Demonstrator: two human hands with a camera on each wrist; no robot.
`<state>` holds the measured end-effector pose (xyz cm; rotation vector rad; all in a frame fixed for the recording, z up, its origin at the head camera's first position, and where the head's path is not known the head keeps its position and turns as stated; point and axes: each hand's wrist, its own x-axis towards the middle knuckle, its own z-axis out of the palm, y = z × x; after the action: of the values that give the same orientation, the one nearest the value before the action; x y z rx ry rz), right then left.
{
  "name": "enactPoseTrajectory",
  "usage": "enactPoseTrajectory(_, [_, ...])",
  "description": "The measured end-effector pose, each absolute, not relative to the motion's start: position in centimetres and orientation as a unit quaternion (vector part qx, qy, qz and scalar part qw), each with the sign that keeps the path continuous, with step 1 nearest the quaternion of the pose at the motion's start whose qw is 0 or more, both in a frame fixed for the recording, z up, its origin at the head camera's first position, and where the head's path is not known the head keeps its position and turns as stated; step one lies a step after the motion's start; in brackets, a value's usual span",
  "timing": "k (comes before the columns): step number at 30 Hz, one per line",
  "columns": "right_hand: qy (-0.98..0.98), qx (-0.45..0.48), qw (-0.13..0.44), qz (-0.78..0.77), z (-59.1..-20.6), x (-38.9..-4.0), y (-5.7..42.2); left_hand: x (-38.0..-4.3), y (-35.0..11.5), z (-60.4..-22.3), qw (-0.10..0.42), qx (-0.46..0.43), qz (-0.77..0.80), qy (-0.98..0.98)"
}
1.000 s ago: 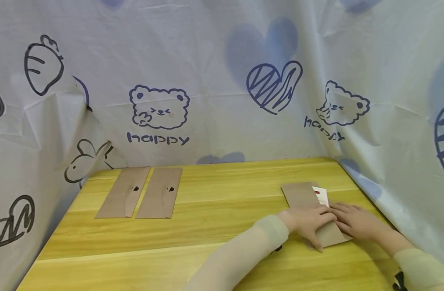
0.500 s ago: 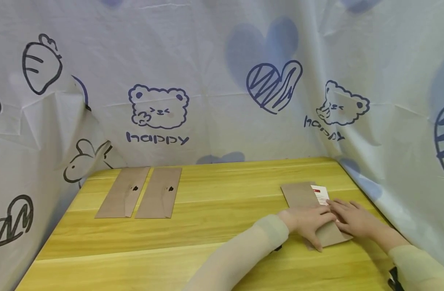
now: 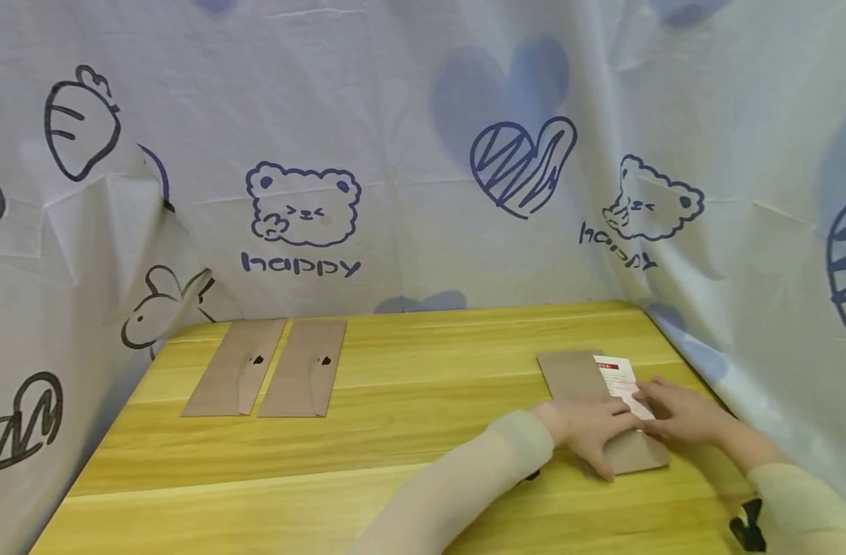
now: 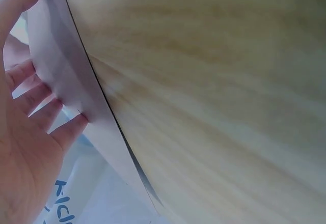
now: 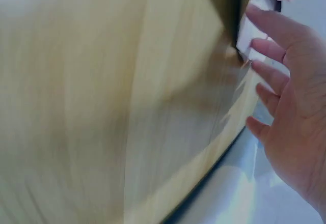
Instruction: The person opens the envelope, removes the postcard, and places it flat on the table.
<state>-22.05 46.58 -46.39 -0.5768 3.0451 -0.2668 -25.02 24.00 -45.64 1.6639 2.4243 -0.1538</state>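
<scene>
A brown kraft paper envelope [image 3: 569, 375] lies slanted at the table's right side. From its right long side sticks a white printed card [image 3: 617, 374] with a red stripe near the top. My left hand [image 3: 589, 430] lies across the envelope's middle with fingers spread; in the left wrist view its straight fingertips touch the paper. At the card's right edge, my right hand [image 3: 689, 415] pinches it between thumb and forefinger. The right wrist view has the white card [image 5: 248, 34] by the thumb, the other fingers loosely bent. Part of the card is hidden inside the envelope.
Two more brown envelopes, a left one [image 3: 222, 378] and a right one [image 3: 300, 378], lie side by side at the back left of the wooden table [image 3: 423, 401]. A white curtain [image 3: 402, 116] with drawings hangs behind and beside the table.
My right hand has lifted a little and its fingers have drawn together at the card. More of the card shows along the envelope's right side. The left hand has stayed almost in place.
</scene>
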Motion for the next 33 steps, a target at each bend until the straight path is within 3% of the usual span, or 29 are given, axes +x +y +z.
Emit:
enactPoseTrajectory(8, [0.979,-0.109,-0.006,-0.173,-46.9,-23.0,46.3,-25.0,24.1,-45.5,0.087,0.567,-0.073,0.816])
enactPoseTrajectory(18, [0.993,-0.021,-0.029,-0.108,-47.2,-24.0,45.2,-25.0,24.0,-45.5,0.091,0.569,-0.07,0.814])
enactPoseTrajectory(33, [0.989,-0.017,-0.061,-0.131,-48.3,-25.1,44.8,-25.1,24.0,-45.7,0.098,0.57,-0.062,0.813])
